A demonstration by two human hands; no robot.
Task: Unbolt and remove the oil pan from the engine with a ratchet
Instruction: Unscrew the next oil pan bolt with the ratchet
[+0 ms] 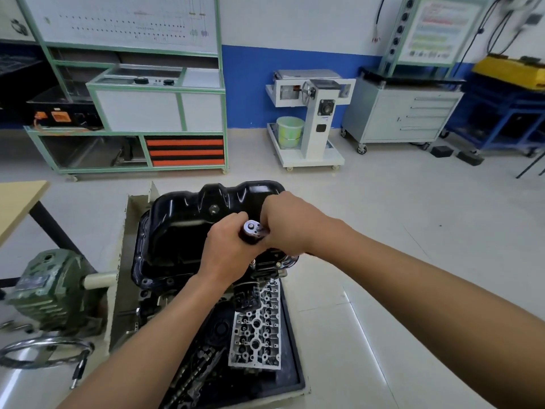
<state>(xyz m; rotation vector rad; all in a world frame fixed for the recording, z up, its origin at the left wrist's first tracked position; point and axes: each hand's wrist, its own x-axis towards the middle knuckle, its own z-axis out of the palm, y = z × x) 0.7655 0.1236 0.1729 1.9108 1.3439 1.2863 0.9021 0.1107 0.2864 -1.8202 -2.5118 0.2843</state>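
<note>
A glossy black oil pan point(177, 231) sits on top of the engine point(153, 302), which is mounted on a stand. My left hand point(228, 252) is wrapped around the head of a chrome ratchet point(253, 228) over the pan's right side. My right hand point(290, 222) is closed on the ratchet from the right, its handle hidden under the fingers. Small bolts point(278, 264) show along the pan's flange at the near right corner. The socket below the ratchet head is hidden by my hands.
A black tray point(295, 364) below holds a silver cylinder head point(256, 332) and a black oil filter point(247, 296). The stand's green gearbox point(56, 287) and chrome handwheel point(38, 352) are at the left. A wooden table point(20, 202), cabinets and carts stand farther off.
</note>
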